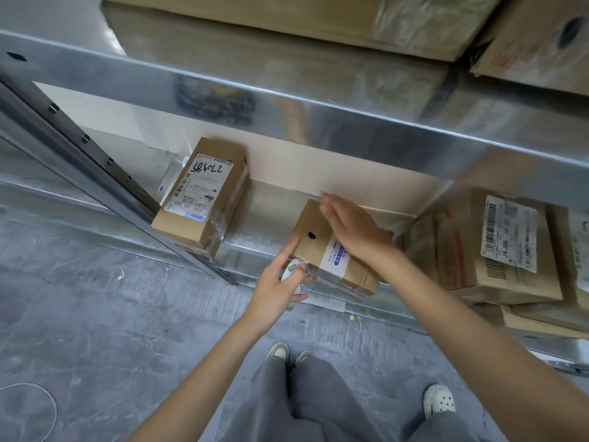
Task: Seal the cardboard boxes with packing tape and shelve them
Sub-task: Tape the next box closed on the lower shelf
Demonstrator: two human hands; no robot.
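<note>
A small cardboard box [310,231] with a white label and a dark oval hole lies on the metal shelf [264,218], its near end sticking out over the shelf edge. My right hand [350,228] rests flat on its top with straight fingers. My left hand [277,282] grips a roll of clear packing tape [294,272] against the box's near left corner, index finger stretched along the box's side. Most of the roll is hidden by my fingers.
A labelled box [202,196] lies at the shelf's left, next to the slanted upright [95,161]. Larger labelled boxes [497,247] stand at the right. An upper shelf beam [287,100] carrying big boxes [318,20] overhangs. Grey concrete floor [95,314] below.
</note>
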